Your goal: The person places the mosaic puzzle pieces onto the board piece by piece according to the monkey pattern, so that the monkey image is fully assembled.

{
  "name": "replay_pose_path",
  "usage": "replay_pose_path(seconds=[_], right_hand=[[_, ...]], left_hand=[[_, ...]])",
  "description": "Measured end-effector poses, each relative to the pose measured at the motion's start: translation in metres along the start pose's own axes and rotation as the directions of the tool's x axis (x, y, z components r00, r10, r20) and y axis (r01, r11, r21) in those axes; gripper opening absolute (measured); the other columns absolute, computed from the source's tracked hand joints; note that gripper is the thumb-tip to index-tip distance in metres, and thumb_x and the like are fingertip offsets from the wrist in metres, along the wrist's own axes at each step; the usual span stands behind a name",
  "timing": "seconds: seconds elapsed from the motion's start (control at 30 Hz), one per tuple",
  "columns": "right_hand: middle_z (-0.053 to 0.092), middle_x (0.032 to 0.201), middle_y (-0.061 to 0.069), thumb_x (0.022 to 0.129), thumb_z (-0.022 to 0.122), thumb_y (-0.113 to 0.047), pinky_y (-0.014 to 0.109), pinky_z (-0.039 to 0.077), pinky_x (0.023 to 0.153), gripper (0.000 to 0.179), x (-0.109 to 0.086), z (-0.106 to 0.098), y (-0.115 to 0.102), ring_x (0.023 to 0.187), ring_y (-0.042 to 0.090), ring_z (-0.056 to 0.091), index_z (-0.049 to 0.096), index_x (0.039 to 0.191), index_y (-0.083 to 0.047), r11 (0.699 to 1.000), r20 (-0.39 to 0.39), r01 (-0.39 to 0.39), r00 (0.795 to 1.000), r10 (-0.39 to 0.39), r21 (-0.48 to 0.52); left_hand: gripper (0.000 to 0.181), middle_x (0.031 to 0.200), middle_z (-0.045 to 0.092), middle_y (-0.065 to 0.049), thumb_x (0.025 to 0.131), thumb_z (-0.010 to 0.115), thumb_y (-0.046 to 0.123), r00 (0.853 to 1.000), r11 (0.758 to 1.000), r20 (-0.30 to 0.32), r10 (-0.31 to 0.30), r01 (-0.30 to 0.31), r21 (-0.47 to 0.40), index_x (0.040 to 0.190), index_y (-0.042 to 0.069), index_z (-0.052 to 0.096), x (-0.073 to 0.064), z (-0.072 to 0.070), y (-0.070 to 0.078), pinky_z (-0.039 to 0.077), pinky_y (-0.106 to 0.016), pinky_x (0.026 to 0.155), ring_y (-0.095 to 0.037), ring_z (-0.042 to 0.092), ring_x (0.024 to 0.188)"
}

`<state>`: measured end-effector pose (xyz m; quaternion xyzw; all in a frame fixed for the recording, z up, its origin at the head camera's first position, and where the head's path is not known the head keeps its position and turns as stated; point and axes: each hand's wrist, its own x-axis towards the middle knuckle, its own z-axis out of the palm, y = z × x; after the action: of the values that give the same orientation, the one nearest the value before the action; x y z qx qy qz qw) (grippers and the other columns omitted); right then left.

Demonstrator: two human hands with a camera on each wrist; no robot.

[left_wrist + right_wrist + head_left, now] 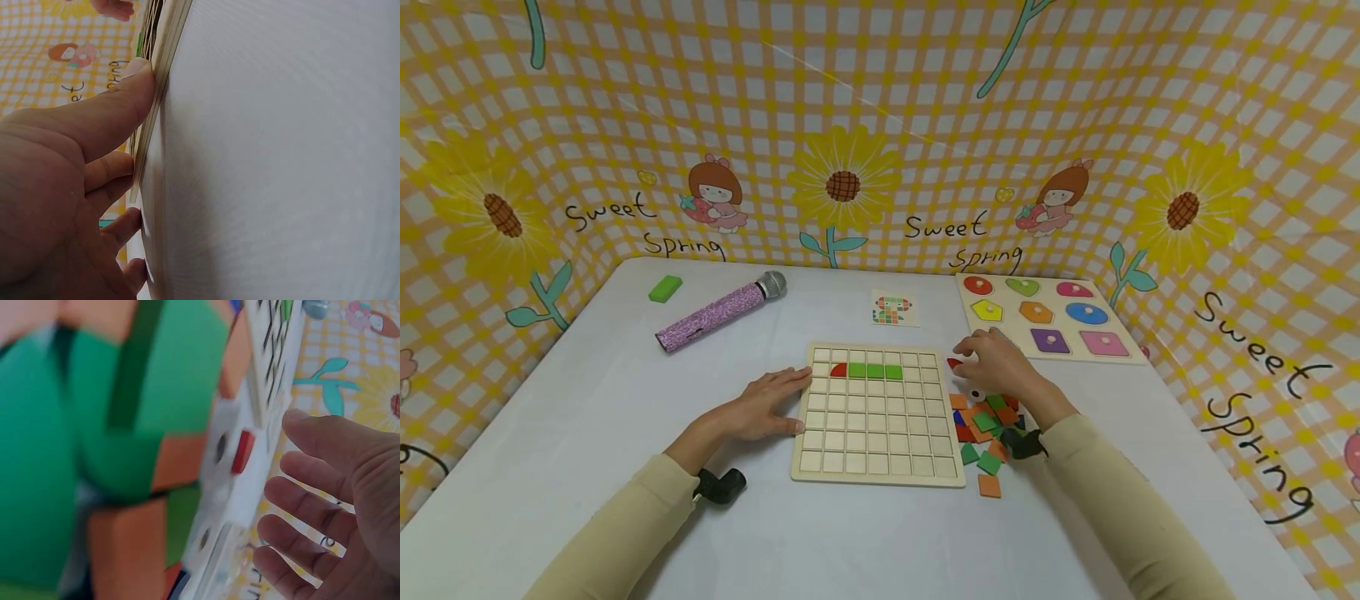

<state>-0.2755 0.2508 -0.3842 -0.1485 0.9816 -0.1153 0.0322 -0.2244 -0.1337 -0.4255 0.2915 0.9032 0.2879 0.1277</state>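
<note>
A wooden grid board lies on the table, holding one red curved piece and three green squares in a row near its far edge. My left hand rests against the board's left edge, thumb and fingertips touching it. Off the board's right edge, my right hand hovers with loosely bent fingers; nothing is between them in the right wrist view. A small red piece lies close to those fingers. Beside the board spreads a pile of coloured tiles, partly hidden by the right hand and wrist.
A patterned picture card lies beyond the board. At the back right is a knobbed shape puzzle, its near corner behind the right hand. A glittery microphone and a green block lie back left.
</note>
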Motion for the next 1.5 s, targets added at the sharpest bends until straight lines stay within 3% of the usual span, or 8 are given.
replay_pose_path(seconds=[0.23, 0.5, 0.73, 1.07, 1.3, 1.5], right_hand=[[0.062, 0.115, 0.015, 0.086, 0.068, -0.024, 0.049, 0.046, 0.090, 0.036, 0.002, 0.001, 0.015, 0.109, 0.035, 0.049, 0.066, 0.117, -0.007, 1.000, 0.054, -0.029, 0.998, 0.029, -0.006], [0.063, 0.112, 0.014, 0.084, 0.069, -0.024, 0.047, 0.045, 0.089, 0.039, 0.009, 0.007, 0.019, 0.104, 0.033, 0.051, 0.064, 0.121, -0.012, 0.997, 0.077, 0.066, 0.995, -0.061, -0.050], [0.062, 0.112, 0.013, 0.085, 0.068, -0.023, 0.042, 0.045, 0.085, 0.040, 0.013, 0.008, 0.014, 0.102, 0.030, 0.051, 0.064, 0.123, -0.015, 0.994, 0.115, 0.092, 0.990, -0.085, -0.060], [0.064, 0.096, 0.008, 0.081, 0.071, -0.020, 0.035, 0.043, 0.075, 0.030, 0.007, 0.010, 0.019, 0.085, 0.023, 0.048, 0.071, 0.109, -0.009, 0.987, 0.054, 0.129, 0.991, -0.125, -0.090], [0.067, 0.100, 0.007, 0.082, 0.071, -0.022, 0.042, 0.047, 0.086, 0.024, 0.001, 0.014, 0.021, 0.093, 0.026, 0.052, 0.073, 0.102, -0.010, 0.988, 0.020, 0.121, 0.993, -0.120, -0.100], [0.067, 0.100, 0.007, 0.082, 0.071, -0.023, 0.044, 0.047, 0.087, 0.022, -0.001, 0.013, 0.020, 0.096, 0.028, 0.052, 0.074, 0.100, -0.011, 0.989, 0.001, 0.121, 0.993, -0.121, -0.088]], left_hand=[[0.076, 0.157, 0.021, -0.015, 0.087, 0.066, 0.031, 1.000, 1.000, -0.004, 0.000, 0.000, 0.007, 0.147, 0.002, 0.028, 0.001, 0.000, -0.002, 0.013, -0.068, 0.110, -0.043, 0.014, 0.144], [0.076, 0.157, 0.021, -0.014, 0.087, 0.066, 0.030, 1.000, 1.000, -0.003, -0.007, 0.007, 0.003, 0.147, 0.003, 0.029, 0.001, 0.001, -0.002, 0.013, -0.067, 0.110, -0.043, 0.014, 0.144], [0.076, 0.157, 0.021, -0.014, 0.086, 0.067, 0.029, 1.000, 1.000, -0.005, -0.004, 0.004, 0.008, 0.147, 0.002, 0.030, 0.001, 0.001, -0.001, 0.014, -0.068, 0.110, -0.043, 0.015, 0.144], [0.076, 0.157, 0.021, -0.015, 0.087, 0.067, 0.029, 1.000, 1.000, -0.002, 0.006, -0.006, 0.005, 0.147, 0.002, 0.029, 0.001, 0.000, -0.001, 0.013, -0.067, 0.110, -0.042, 0.014, 0.144], [0.076, 0.157, 0.021, -0.015, 0.087, 0.066, 0.031, 1.000, 1.000, -0.001, 0.006, -0.006, 0.008, 0.147, 0.002, 0.030, 0.001, 0.000, -0.002, 0.014, -0.067, 0.110, -0.043, 0.015, 0.144], [0.075, 0.157, 0.021, -0.015, 0.087, 0.066, 0.030, 1.000, 1.000, -0.002, 0.006, -0.006, 0.012, 0.147, 0.002, 0.029, 0.001, 0.001, -0.002, 0.014, -0.068, 0.110, -0.043, 0.015, 0.143]])
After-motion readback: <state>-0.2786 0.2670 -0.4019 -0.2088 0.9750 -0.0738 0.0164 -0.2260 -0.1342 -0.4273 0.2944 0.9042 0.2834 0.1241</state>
